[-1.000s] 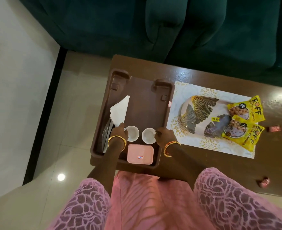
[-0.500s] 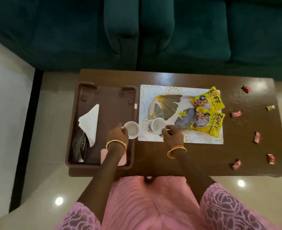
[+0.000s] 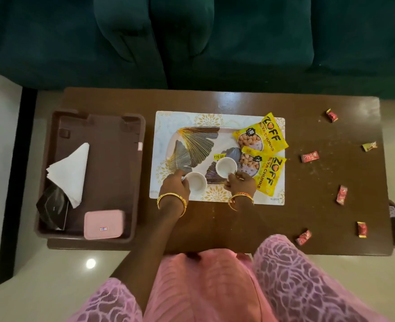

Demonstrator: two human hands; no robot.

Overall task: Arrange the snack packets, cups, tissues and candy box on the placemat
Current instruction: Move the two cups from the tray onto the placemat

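Hands sit side by side at the near edge of the placemat [image 3: 182, 117], each closed on a small white cup: the left hand [image 3: 174, 184] pinches the rim of the left cup [image 3: 196, 181], which sits low on the mat, and the right hand [image 3: 240, 184] grips the near rim of the right cup [image 3: 226, 167], set a little farther in on the leaf-patterned plate [image 3: 198, 140]. Both cups are upright and apart from each other. Just right of the right cup lie two yellow snack packets [image 3: 265, 154], overlapping, their far corners hanging past the mat's right edge. Left of the mat, a brown tray [image 3: 112, 159] rests on the wooden worktop [image 3: 215, 221] — inside it a folded white stack of tissues [image 3: 69, 168] leans over a dark holder [image 3: 52, 208], and the pink candy box [image 3: 104, 224] lies flat in the near corner. Wrapped candies [image 3: 310, 156] are scattered well apart across the right side of the worktop. A dark green sofa [image 3: 238, 38] runs along the far edge.
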